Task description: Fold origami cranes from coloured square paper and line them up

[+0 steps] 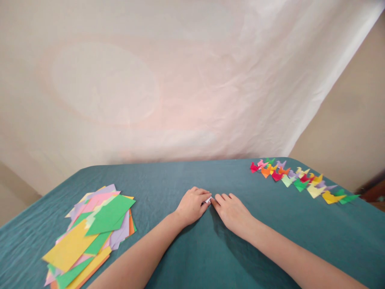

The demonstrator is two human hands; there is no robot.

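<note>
A small folded piece of paper, pale white or lilac, shows between my hands over the middle of the table. My left hand is closed, with thumb and fingers pinching the paper from the left. At its right end, my right hand has its fingers curled together with the fingertips at the paper. Most of the paper is hidden behind the fingers, so its folded shape cannot be made out.
A loose pile of coloured paper sheets lies on the left of the teal-covered table. Rows of small folded paper birds stand along the right far edge. Behind the table hangs a pale cloth.
</note>
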